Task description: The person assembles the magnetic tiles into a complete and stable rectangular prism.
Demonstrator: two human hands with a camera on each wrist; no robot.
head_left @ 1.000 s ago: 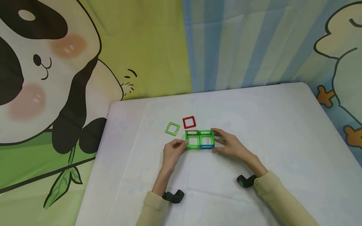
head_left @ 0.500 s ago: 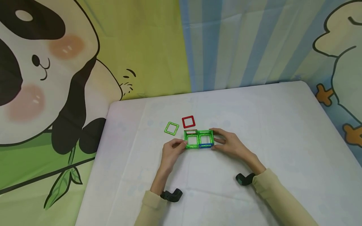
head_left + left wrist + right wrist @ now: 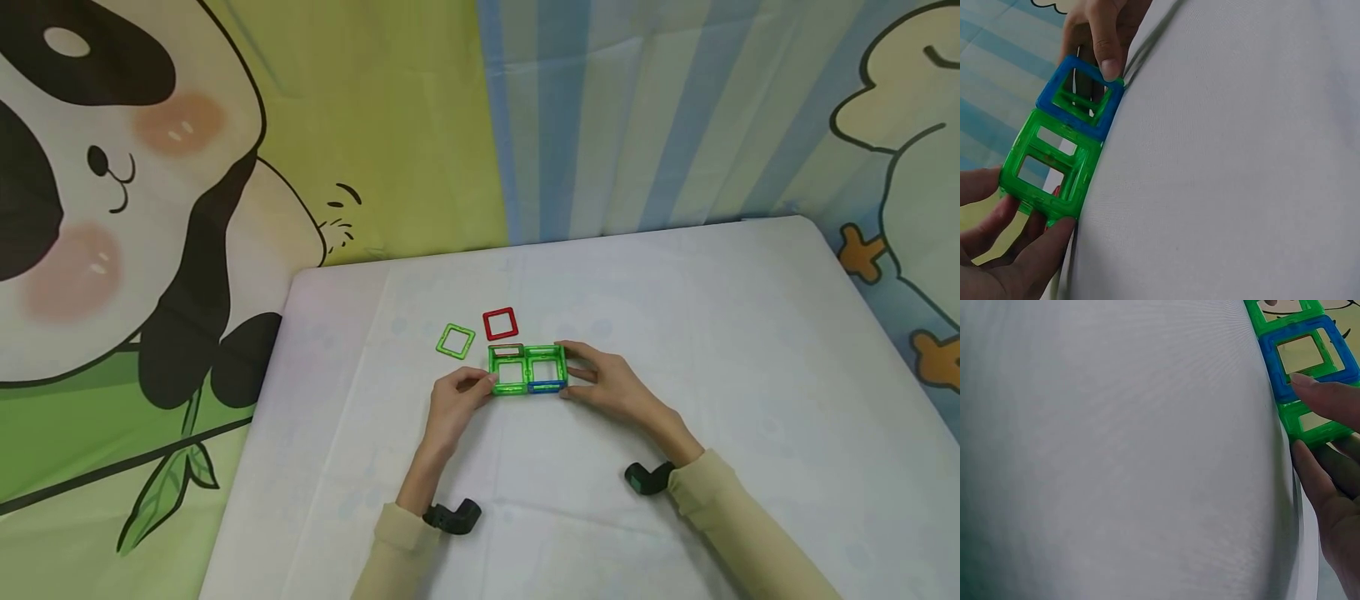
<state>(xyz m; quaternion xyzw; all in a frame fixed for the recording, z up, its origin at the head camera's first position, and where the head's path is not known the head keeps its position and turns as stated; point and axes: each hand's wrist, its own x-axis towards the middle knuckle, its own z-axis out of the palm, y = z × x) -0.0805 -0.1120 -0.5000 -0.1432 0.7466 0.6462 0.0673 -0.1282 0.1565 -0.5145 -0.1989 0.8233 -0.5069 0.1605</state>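
A block of square magnetic tiles (image 3: pixel 527 368), two cells wide, stands on the table between my hands. Most of its tiles are green; a blue tile (image 3: pixel 1072 122) forms the right half of its front, and a red edge shows at the back left. My left hand (image 3: pixel 453 407) pinches the block's left end, thumb at the lower front corner and fingers round the side. At the other end my right hand (image 3: pixel 618 387) holds it, with the thumb (image 3: pixel 1322 397) on the blue tile and the other fingers along the right side.
Behind the block two loose tiles lie flat: a light green one (image 3: pixel 442 336) and a red one (image 3: pixel 499 312). A white cloth covers the table (image 3: pixel 675 308). Printed curtains (image 3: pixel 390 133) hang along the table's back and sides.
Both hands keep their hold on the block at the same spot. The whole head view has shifted very slightly; nothing is taken up or let go.
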